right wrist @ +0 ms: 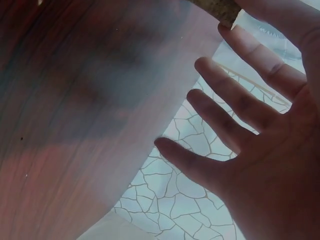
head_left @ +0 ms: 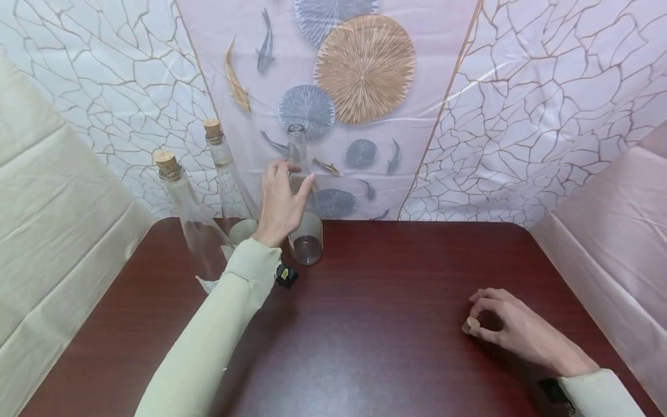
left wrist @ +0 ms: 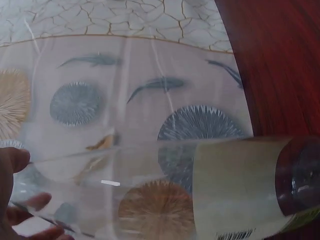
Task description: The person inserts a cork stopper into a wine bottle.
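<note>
A clear glass bottle (head_left: 306, 223) stands upright near the back of the table, its mouth uncorked. My left hand (head_left: 283, 197) holds it below the neck, thumb on one side and fingers on the other. In the left wrist view the bottle (left wrist: 150, 180) shows a pale label with a barcode, and the fingertips of my left hand (left wrist: 22, 200) lie at its sides. Low over the table at the right, my right hand (head_left: 513, 327) pinches a small cork (head_left: 471, 325) between thumb and index finger. The right wrist view shows that cork (right wrist: 222, 10) at its top edge, the other fingers spread.
Left of my left hand stand two more glass bottles, one nearer (head_left: 200, 237) and one behind (head_left: 229, 185), both corked. The dark red table (head_left: 375, 324) ends at a patterned cloth backdrop (head_left: 432, 191), with pale cloth walls on both sides.
</note>
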Tool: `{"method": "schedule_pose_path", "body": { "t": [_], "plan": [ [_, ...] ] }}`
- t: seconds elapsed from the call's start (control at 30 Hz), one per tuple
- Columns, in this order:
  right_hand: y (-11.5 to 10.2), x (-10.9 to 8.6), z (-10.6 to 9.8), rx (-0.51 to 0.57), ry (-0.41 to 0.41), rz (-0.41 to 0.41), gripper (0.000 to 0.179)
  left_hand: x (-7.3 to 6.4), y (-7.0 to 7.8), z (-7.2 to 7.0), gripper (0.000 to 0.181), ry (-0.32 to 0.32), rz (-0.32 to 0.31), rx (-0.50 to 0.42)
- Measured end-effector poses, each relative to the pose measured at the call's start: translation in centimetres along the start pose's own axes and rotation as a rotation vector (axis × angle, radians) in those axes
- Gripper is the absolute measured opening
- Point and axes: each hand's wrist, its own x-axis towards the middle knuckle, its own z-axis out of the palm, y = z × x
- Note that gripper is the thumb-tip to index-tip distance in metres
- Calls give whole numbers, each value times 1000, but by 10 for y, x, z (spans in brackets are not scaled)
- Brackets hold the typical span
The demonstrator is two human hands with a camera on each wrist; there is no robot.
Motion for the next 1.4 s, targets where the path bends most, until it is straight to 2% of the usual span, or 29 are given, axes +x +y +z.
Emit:
{"method": "schedule_pose_path", "body": {
  "t": [0.1, 0.23, 0.43, 0.7, 1.0, 1.4],
  "plan": [
    [-2, 0, -2, 7, -10, 35, 30, 0, 0, -2, 39, -21, 9, -19],
    [-4, 2, -4, -10, -26, 41, 28, -1, 3, -4, 37, -31, 5, -34],
    [-5, 4, -5, -26, -37, 25, 29, -3, 6, -4, 33, -32, 17, -28],
    [-8, 12, -11, -22, -23, -28, 31, -11, 7, -11, 29, -28, 99, -30],
    [-15, 21, -22, -13, -45, -45, 32, -21, 17, -19, 29, -64, 125, -29],
    [-28, 45, -39, -18, -69, -105, 32, -46, 40, -25, 26, -108, 279, -44]
  ]
}}
